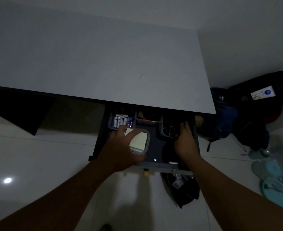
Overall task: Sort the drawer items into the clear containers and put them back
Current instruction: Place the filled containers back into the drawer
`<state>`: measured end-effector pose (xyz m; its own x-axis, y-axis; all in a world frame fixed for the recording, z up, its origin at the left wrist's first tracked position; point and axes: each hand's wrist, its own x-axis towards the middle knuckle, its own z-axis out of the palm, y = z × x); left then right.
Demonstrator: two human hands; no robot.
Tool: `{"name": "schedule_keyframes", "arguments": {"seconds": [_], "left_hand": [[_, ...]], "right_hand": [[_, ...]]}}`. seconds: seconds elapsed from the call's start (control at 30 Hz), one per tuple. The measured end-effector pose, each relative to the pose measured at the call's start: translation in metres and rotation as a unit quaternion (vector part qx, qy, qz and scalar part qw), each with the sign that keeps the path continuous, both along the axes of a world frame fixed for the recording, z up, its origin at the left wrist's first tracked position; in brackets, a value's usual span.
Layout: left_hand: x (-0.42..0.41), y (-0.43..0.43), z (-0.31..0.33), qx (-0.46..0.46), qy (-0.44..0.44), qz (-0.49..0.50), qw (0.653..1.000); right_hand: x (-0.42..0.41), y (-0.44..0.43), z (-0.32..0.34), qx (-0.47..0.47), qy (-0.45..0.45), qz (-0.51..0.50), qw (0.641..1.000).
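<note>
Several batteries [122,120] marked "Heylbright" perhaps, drawer [155,148], both hands inside

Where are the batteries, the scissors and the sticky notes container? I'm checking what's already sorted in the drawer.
batteries [122,121]: head view, on the white cells in the back-left container.
scissors [168,130]: head view, on the handle loops.
sticky notes container [147,135]: head view, on its clear right rim.
</note>
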<state>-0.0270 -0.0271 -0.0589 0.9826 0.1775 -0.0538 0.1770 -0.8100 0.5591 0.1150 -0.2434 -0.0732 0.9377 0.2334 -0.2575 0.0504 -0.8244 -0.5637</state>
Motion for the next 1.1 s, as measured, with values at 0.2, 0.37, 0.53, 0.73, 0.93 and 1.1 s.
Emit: {"name": "schedule_keyframes", "arguments": {"seconds": [0.2, 0.37, 0.53, 0.73, 0.93, 1.1], "left_hand": [[0.003, 0.000, -0.005, -0.024, 0.006, 0.014, 1.000], [0.015, -0.001, -0.022, -0.052, 0.014, -0.002, 0.999], [0.022, -0.007, -0.009, -0.160, 0.111, 0.002, 0.981], [0.030, -0.009, -0.011, -0.213, 0.096, -0.017, 0.972], [0.035, 0.001, -0.008, -0.185, 0.095, -0.026, 0.978], [0.017, 0.008, 0.005, -0.110, 0.079, -0.064, 0.989]], "right_hand": [[-0.040, 0.019, 0.027, 0.065, -0.083, -0.027, 0.994], [-0.042, 0.038, 0.036, 0.092, 0.191, 0.050, 0.976], [-0.032, 0.028, 0.021, 0.152, 0.228, 0.029, 0.961], [-0.030, 0.023, 0.013, 0.063, 0.172, -0.014, 0.983], [-0.021, 0.030, 0.004, -0.013, 0.190, 0.013, 0.982], [-0.029, 0.016, 0.022, -0.032, 0.102, 0.107, 0.988]]}}
